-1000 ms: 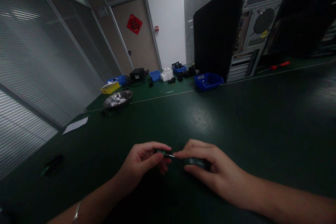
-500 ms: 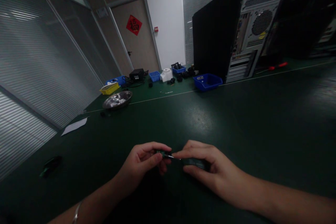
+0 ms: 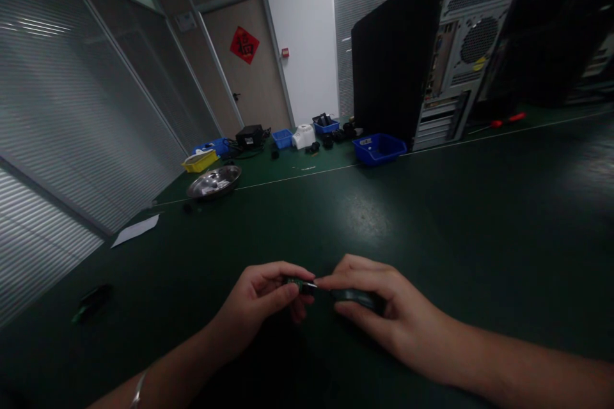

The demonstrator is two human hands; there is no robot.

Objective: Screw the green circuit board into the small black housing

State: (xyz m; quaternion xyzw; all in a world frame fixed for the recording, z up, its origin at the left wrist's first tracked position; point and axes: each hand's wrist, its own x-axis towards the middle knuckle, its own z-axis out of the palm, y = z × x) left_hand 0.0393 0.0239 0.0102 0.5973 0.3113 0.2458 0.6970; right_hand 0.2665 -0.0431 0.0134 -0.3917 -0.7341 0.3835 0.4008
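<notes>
Near the table's front, my left hand (image 3: 266, 294) pinches a small green circuit board (image 3: 294, 282) between thumb and fingers. A thin, bright metal piece (image 3: 309, 284) shows at the board's right end, beside the tip of my right index finger. My right hand (image 3: 378, 294) is closed around a dark, smooth, rounded object (image 3: 354, 297), its thumb below and fingers above. What kind of object this is, and whether the metal piece joins it, I cannot make out. Both hands are close together, with a small gap between them.
On the green table (image 3: 297, 223), a dark object (image 3: 93, 302) and white paper (image 3: 135, 230) lie left. Farther back stand a metal bowl (image 3: 214, 183), yellow tray (image 3: 200, 161), blue bin (image 3: 380, 149), white device (image 3: 304, 137) and black computer tower (image 3: 398, 57). A red-handled tool (image 3: 508, 120) lies right.
The board in my left hand has tilted slightly, so more of its green face shows. The dark object in my right hand has turned a little. Both hands have barely moved.
</notes>
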